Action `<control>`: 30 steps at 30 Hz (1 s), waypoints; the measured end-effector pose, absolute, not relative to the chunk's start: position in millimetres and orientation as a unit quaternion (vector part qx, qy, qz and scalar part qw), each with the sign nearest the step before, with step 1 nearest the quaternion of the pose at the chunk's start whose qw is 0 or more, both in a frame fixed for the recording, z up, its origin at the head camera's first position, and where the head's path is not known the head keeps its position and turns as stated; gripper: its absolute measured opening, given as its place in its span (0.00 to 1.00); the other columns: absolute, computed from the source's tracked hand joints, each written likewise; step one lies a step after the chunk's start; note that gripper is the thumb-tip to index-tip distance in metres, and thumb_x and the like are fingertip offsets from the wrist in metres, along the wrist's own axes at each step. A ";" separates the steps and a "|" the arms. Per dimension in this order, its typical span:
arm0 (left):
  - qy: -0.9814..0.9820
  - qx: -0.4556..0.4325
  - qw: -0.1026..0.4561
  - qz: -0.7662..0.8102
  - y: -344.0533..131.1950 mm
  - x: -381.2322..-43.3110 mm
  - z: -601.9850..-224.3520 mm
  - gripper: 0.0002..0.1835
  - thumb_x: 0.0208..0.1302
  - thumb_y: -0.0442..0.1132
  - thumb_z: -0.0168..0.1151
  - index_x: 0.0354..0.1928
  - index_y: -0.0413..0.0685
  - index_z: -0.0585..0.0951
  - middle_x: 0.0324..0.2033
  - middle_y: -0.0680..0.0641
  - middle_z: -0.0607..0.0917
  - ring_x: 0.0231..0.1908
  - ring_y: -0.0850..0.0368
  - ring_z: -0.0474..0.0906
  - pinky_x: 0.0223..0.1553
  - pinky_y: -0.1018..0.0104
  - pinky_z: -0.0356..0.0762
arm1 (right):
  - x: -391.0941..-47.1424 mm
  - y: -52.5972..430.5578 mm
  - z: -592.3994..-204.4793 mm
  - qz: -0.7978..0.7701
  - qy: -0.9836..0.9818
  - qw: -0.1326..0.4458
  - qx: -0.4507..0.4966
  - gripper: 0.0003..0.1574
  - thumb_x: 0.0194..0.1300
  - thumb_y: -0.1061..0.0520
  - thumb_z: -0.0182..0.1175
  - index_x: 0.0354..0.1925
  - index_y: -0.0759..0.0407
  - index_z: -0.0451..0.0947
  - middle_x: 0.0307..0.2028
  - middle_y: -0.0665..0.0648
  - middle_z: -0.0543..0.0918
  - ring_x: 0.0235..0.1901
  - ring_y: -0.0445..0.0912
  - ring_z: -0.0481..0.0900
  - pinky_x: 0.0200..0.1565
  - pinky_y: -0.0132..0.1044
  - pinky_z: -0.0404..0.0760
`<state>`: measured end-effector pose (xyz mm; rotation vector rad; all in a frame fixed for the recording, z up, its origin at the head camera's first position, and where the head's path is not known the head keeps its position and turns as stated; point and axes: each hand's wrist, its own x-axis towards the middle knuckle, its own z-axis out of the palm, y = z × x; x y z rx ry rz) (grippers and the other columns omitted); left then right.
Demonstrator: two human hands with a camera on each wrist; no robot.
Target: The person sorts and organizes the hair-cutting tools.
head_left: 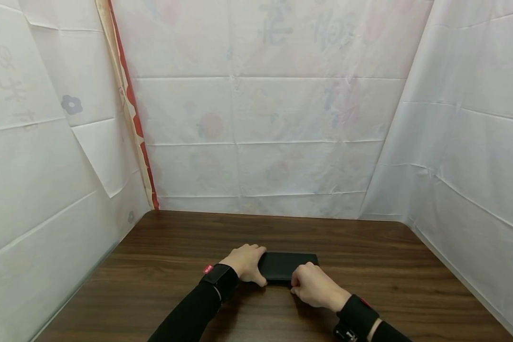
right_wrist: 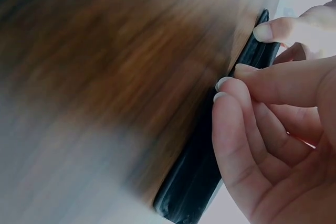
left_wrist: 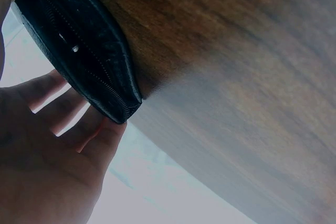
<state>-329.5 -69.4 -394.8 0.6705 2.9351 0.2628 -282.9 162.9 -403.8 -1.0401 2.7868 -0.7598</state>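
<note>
A flat black zip pouch (head_left: 285, 265) lies on the brown wooden table. My left hand (head_left: 244, 263) grips its left end, thumb on the near side and fingers spread along the far side. In the left wrist view, that end of the pouch (left_wrist: 86, 59) gapes along its toothed zipper, with a small pale spot inside. My right hand (head_left: 314, 285) is at the near edge, toward the right. The right wrist view has its thumb and fingertips pinched together on the pouch's edge (right_wrist: 191, 182); what lies between them is hidden.
Wood-grain tabletop (head_left: 188, 237) extends around the pouch on all sides. White sheeting with faint prints (head_left: 261, 109) hangs behind the table and along both sides. A red-and-cream strip (head_left: 132, 104) runs down the back left corner.
</note>
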 end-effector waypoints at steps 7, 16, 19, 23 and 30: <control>0.969 0.223 0.058 0.087 -69.2 -329.0 -395.9 0.47 0.49 0.58 0.77 0.70 0.50 0.73 0.62 0.46 0.79 0.60 0.47 0.75 0.56 0.51 0.75 | -282.1 154.2 -403.2 -0.248 0.905 0.038 -0.342 0.05 0.63 0.66 0.69 0.31 0.58 0.88 0.24 0.43 0.82 0.20 0.31 0.76 0.26 0.28 0.77; 0.969 0.221 0.060 0.088 -70.0 -328.5 -394.3 0.46 0.49 0.58 0.77 0.71 0.50 0.73 0.63 0.46 0.78 0.61 0.46 0.74 0.58 0.50 0.75 | -284.0 147.9 -400.9 -0.245 0.908 0.047 -0.338 0.04 0.63 0.65 0.69 0.32 0.57 0.88 0.23 0.43 0.81 0.20 0.32 0.76 0.27 0.29 0.78; 0.969 0.222 0.061 0.088 -68.8 -329.2 -393.2 0.47 0.50 0.58 0.77 0.71 0.50 0.73 0.63 0.46 0.78 0.62 0.46 0.74 0.58 0.50 0.75 | -283.7 149.3 -400.8 -0.245 0.908 0.044 -0.336 0.04 0.64 0.65 0.69 0.32 0.58 0.88 0.24 0.43 0.82 0.20 0.31 0.76 0.27 0.29 0.78; 0.968 0.226 0.057 0.089 -69.6 -331.5 -393.5 0.47 0.49 0.59 0.78 0.71 0.50 0.72 0.63 0.46 0.78 0.61 0.46 0.74 0.57 0.49 0.75 | -281.9 152.4 -401.3 -0.251 0.910 0.042 -0.328 0.04 0.64 0.64 0.69 0.32 0.58 0.88 0.24 0.43 0.82 0.20 0.32 0.75 0.26 0.29 0.77; 0.967 0.229 0.052 0.098 -71.5 -331.7 -398.4 0.47 0.49 0.58 0.78 0.70 0.48 0.73 0.62 0.45 0.78 0.60 0.45 0.75 0.56 0.49 0.75 | -278.2 156.5 -404.9 -0.262 0.912 0.058 -0.311 0.08 0.66 0.61 0.68 0.29 0.54 0.87 0.19 0.40 0.77 0.16 0.34 0.73 0.22 0.30 0.74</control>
